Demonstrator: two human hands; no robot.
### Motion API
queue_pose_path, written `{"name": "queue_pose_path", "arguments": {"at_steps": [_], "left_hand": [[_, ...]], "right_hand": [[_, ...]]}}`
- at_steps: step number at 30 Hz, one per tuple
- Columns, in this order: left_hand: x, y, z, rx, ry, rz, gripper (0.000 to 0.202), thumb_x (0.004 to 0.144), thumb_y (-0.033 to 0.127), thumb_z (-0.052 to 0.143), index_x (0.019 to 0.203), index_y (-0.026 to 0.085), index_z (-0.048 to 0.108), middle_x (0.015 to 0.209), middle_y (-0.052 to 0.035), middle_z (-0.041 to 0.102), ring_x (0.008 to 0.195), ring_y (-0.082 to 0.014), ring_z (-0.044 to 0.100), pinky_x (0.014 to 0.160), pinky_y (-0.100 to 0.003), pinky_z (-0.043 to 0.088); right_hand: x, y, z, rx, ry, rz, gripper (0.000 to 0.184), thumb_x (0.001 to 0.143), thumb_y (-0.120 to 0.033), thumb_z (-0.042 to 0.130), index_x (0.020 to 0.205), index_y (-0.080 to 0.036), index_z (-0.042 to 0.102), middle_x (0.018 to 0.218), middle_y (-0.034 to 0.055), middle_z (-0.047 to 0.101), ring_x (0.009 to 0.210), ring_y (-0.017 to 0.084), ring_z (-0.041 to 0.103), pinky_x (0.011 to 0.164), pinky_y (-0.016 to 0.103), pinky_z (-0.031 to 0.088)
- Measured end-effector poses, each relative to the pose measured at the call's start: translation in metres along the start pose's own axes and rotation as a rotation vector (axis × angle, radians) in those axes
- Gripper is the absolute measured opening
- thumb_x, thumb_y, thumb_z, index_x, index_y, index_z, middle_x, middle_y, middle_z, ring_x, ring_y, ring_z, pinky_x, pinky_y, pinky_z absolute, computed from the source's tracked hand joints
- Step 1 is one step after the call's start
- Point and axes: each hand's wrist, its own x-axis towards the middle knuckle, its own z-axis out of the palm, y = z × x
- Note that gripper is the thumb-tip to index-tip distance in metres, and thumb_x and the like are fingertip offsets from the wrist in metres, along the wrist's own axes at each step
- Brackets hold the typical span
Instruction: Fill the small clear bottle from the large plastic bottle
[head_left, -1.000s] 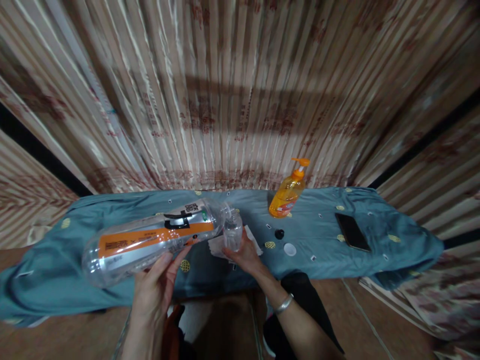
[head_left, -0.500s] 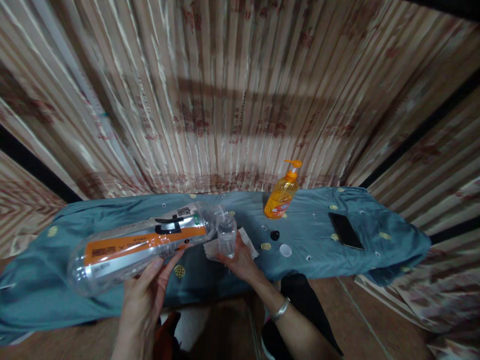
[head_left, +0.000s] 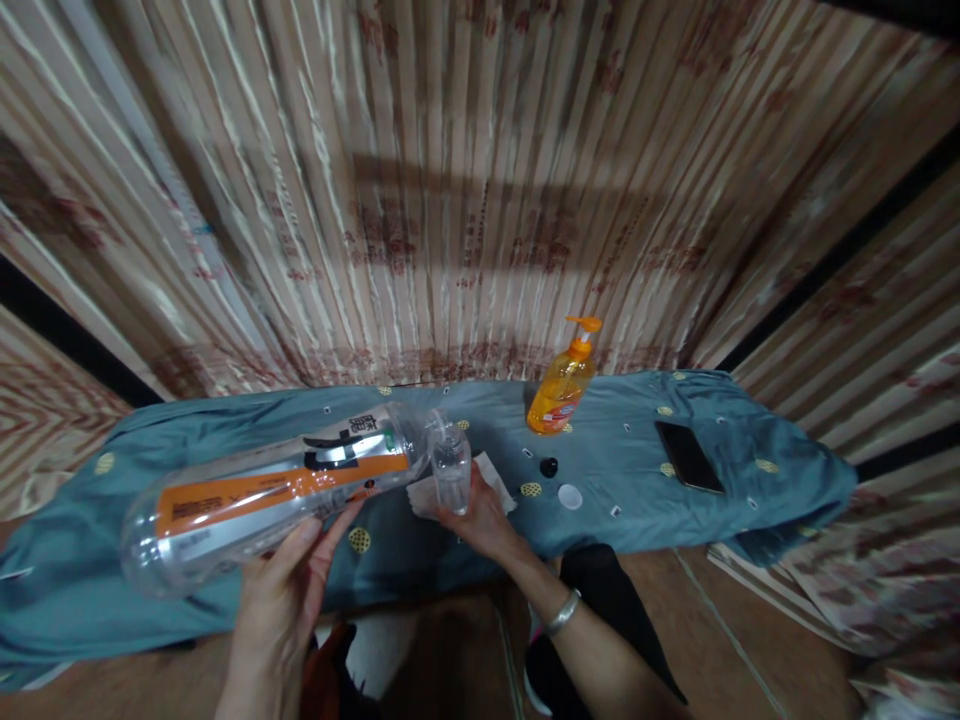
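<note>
A large clear plastic bottle [head_left: 277, 490] with an orange and silver label lies tilted across my left hand [head_left: 289, 575], whose fingers are wrapped beneath it. Its mouth points right and meets the neck of a small clear bottle [head_left: 451, 475]. My right hand [head_left: 484, 515] is closed around that small bottle and keeps it roughly upright, with clear liquid visible inside. Under it, a white tissue [head_left: 425, 497] is spread on the teal cloth [head_left: 630, 510], partly hidden by the hand. Whether liquid is flowing between the two mouths I cannot tell.
A pump bottle of orange liquid [head_left: 559, 395] stands toward the back. In front of it are a small black cap [head_left: 549, 467] and a white round disc [head_left: 570, 497]. A dark phone [head_left: 690, 457] lies at the right. Behind the cloth-covered surface hangs a patterned curtain [head_left: 480, 200].
The base of the large bottle has shifted slightly left and down, its mouth staying at the small bottle's neck. My right hand and the small bottle have hardly moved.
</note>
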Motion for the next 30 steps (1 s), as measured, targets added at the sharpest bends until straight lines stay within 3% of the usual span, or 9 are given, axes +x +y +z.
{"name": "queue_pose_path", "arguments": {"at_steps": [4, 10, 16, 22, 30], "left_hand": [[0.0, 0.001, -0.002, -0.002, 0.037, -0.018, 0.066, 0.041, 0.033, 0.102, 0.103, 0.027, 0.08, 0.108, -0.0037, 0.08, 0.115, -0.0382, 0.069, 0.097, -0.055, 0.061], [0.001, 0.001, -0.001, -0.035, 0.019, 0.008, 0.058, 0.041, 0.03, 0.102, 0.095, 0.026, 0.08, 0.107, -0.0019, 0.08, 0.1, -0.0308, 0.074, 0.081, -0.042, 0.068], [0.002, 0.002, 0.001, -0.038, -0.005, 0.018, 0.056, 0.043, 0.029, 0.102, 0.094, 0.024, 0.08, 0.094, -0.0032, 0.081, 0.084, -0.0261, 0.076, 0.078, -0.039, 0.068], [0.002, 0.003, 0.0, -0.041, -0.024, 0.016, 0.049, 0.045, 0.027, 0.101, 0.089, 0.023, 0.08, 0.096, -0.0035, 0.081, 0.085, -0.026, 0.077, 0.081, -0.041, 0.067], [0.0, 0.004, 0.003, -0.044, 0.001, -0.004, 0.056, 0.041, 0.028, 0.102, 0.092, 0.024, 0.081, 0.093, -0.0027, 0.081, 0.083, -0.0257, 0.077, 0.077, -0.038, 0.068]], "right_hand": [[0.002, 0.0, 0.0, 0.008, -0.016, -0.008, 0.071, 0.071, -0.025, 0.078, 0.137, -0.025, 0.053, 0.121, 0.0067, 0.074, 0.116, 0.031, 0.071, 0.102, 0.047, 0.058], [0.003, 0.004, 0.001, -0.027, -0.052, 0.035, 0.079, 0.072, -0.025, 0.077, 0.145, -0.019, 0.046, 0.131, 0.0126, 0.071, 0.124, 0.033, 0.068, 0.108, 0.051, 0.055], [0.003, 0.006, 0.001, -0.047, -0.045, 0.007, 0.075, 0.074, -0.024, 0.077, 0.143, -0.022, 0.048, 0.132, 0.012, 0.071, 0.125, 0.033, 0.067, 0.108, 0.052, 0.055], [0.002, 0.009, 0.002, -0.021, -0.042, 0.002, 0.077, 0.073, -0.024, 0.078, 0.144, -0.022, 0.046, 0.131, 0.0106, 0.071, 0.123, 0.031, 0.069, 0.107, 0.051, 0.056], [0.002, 0.007, 0.001, -0.017, -0.046, -0.024, 0.073, 0.074, -0.023, 0.075, 0.141, -0.022, 0.048, 0.13, 0.0103, 0.072, 0.12, 0.029, 0.07, 0.105, 0.048, 0.058]]}}
